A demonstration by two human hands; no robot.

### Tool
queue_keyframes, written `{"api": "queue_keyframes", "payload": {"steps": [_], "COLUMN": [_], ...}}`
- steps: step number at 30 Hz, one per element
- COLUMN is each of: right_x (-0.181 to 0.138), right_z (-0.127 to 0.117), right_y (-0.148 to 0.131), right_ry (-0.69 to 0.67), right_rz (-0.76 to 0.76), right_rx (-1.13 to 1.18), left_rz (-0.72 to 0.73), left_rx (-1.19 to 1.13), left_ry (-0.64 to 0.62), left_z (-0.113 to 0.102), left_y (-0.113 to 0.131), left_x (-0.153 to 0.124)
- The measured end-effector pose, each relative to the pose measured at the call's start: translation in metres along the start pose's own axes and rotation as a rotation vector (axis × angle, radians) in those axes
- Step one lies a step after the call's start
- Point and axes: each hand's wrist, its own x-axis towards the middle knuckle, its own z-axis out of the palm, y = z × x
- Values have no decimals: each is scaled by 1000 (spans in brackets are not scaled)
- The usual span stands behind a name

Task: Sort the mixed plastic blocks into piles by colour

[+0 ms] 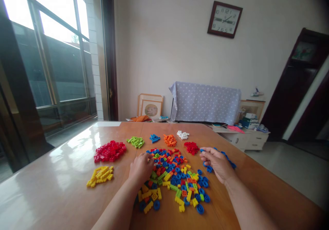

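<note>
A mixed heap of plastic building blocks in blue, red, yellow, green and orange spreads over the middle of the table. My left hand is at the heap's left edge, fingers curled down among the pieces; whatever they hold is hidden. Right of the heap, my right hand is closed in a pinch, with a small blue block at its fingertips. Blue pieces lie behind and under that hand, partly covered by it. Loose blue rings lie at the heap's near right side.
Sorted piles ring the heap: yellow blocks, red blocks, lime green blocks, blue blocks, orange blocks, white blocks and a smaller red pile. The wooden table reaches toward a cloth-covered object.
</note>
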Motion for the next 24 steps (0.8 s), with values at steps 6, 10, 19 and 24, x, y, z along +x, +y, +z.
{"api": "queue_keyframes", "payload": {"steps": [6, 10, 19, 24], "right_x": [20, 23, 32, 31], "right_z": [-50, -52, -46, -46], "right_y": [19, 28, 50, 51], "right_ry": [341, 294, 19, 33], "right_rz": [-59, -112, -128, -125], "right_rx": [-111, -224, -825, -942], "left_rz": [-14, -16, -24, -29], "left_rx": [0, 0, 21, 24], "left_ry": [-14, -14, -52, -38], "left_z": [0, 0, -2, -2], "left_y": [-1, -2, 0, -1], "left_x": [0, 1, 1, 1]}}
